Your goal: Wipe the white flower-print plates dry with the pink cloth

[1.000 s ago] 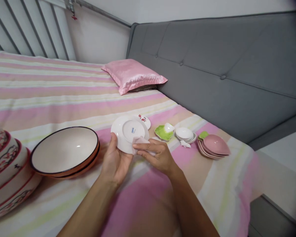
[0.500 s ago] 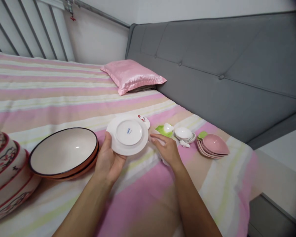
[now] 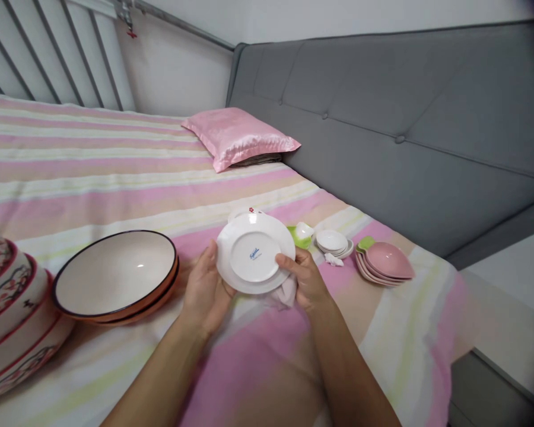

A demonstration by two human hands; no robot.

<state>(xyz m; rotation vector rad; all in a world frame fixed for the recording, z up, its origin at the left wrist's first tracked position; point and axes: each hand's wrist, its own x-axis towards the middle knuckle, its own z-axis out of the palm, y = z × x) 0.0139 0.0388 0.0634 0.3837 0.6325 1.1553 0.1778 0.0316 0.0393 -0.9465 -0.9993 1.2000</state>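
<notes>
A white plate (image 3: 231,276) is tilted with its underside toward me, showing a raised foot ring and a blue mark. My left hand (image 3: 207,296) cups its left edge, thumb at the rim and fingers partly hidden behind. On the right side my right hand (image 3: 309,279) grips the plate, thumb pressed on the underside. A crumpled white cloth (image 3: 285,293) hangs below the plate from my right hand. Just behind the plate, a white dish with red decoration (image 3: 244,212) lies mostly hidden on the bed.
Stacked patterned bowls (image 3: 22,320) and wide cream bowls with dark rims (image 3: 115,276) stand to the left. Toward the right lie a green-and-white dish (image 3: 302,235), small white dishes (image 3: 331,240) and pink dishes (image 3: 389,260). A pink pillow (image 3: 240,136) rests by the grey headboard (image 3: 360,107).
The plate has moved right and slightly down. My right hand has closed on its right edge, the cloth now showing beneath, while my left thumb has slid off the plate's face to its rim.
</notes>
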